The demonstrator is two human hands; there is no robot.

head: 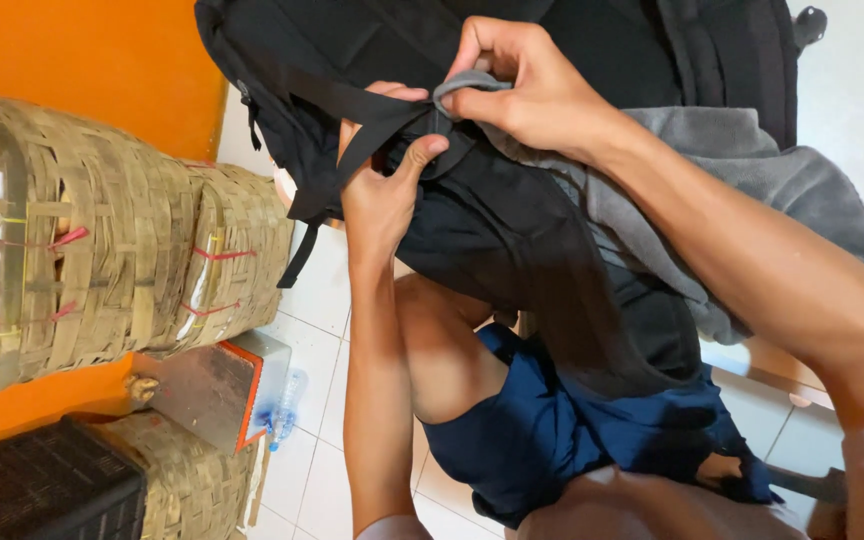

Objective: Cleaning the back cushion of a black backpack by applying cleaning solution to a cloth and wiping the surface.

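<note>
The person's knee in blue shorts (pixel 562 430) is nearest, below both hands. Above it, the left hand (pixel 382 195) grips a black strap (pixel 352 150) of the black backpack (pixel 512 230). Just beside it, the right hand (pixel 522 85) pinches a grey loop (pixel 462 85) of the grey cloth (pixel 742 190). Farther left of the hands stand woven baskets (pixel 102 240).

Taped woven bamboo packages (pixel 102 240) stacked left against the orange wall (pixel 82 50).
</note>
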